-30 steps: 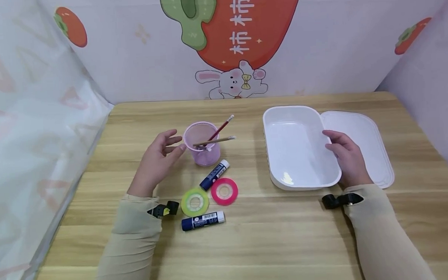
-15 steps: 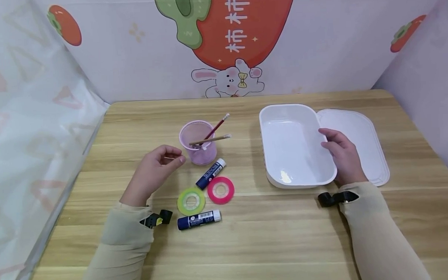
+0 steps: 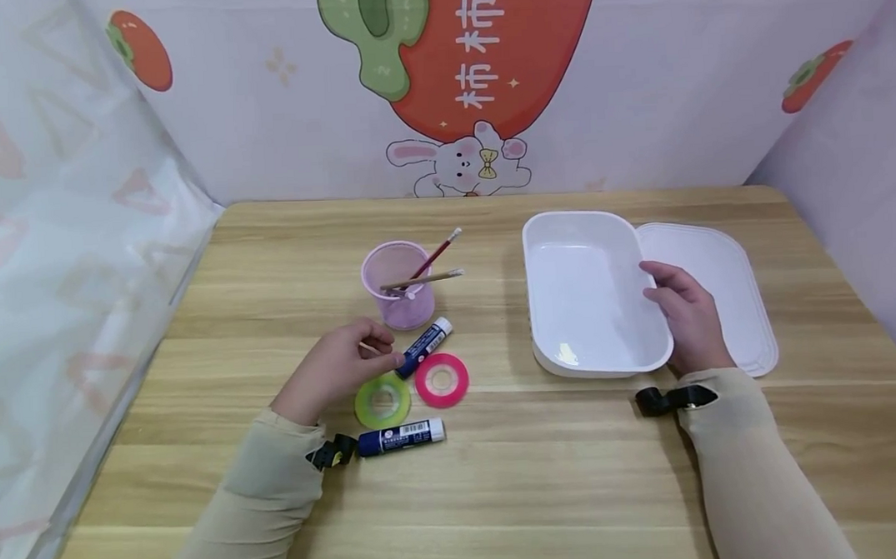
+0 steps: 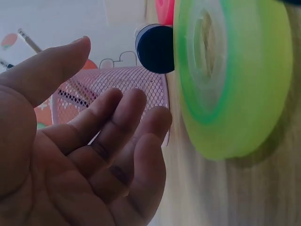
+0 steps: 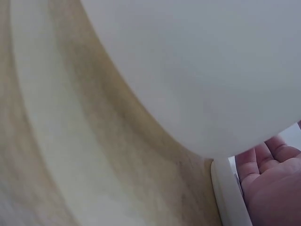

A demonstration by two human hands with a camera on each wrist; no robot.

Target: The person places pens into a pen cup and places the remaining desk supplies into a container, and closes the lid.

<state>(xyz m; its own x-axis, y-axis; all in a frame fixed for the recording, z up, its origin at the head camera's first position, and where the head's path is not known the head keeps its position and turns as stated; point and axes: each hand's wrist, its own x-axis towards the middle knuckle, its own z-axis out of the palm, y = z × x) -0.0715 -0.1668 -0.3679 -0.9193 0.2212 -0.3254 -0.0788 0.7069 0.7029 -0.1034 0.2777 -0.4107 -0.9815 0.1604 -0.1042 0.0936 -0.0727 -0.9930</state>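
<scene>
My left hand (image 3: 344, 369) hovers near the upper glue stick (image 3: 431, 338), thumb tip overlapping its dark blue end in the head view. The left wrist view shows the fingers (image 4: 129, 113) loosely bent and apart from the thumb, with nothing between them. A green tape roll (image 4: 256, 70) lies right beside this hand. Just right of it is a pink tape roll (image 3: 459, 381), and nearer me a second glue stick (image 3: 402, 437). At the right, my right hand (image 3: 693, 323) grips the right rim of a white plastic box (image 3: 595, 306), thumb on the rim; the box hides part of its fingers.
Behind the glue sticks stands a pink mesh pencil cup (image 3: 410, 312) with several pencils leaning out to the right. A white lid (image 3: 726, 292) lies flat on the wooden table (image 3: 547, 484), partly behind the box and right hand. A printed cloth backdrop (image 3: 261, 129) rises beyond the table's far edge.
My left hand has come from the left side of the pencil cup toward me and right, down to the upper glue stick. The right hand stays on the box rim.
</scene>
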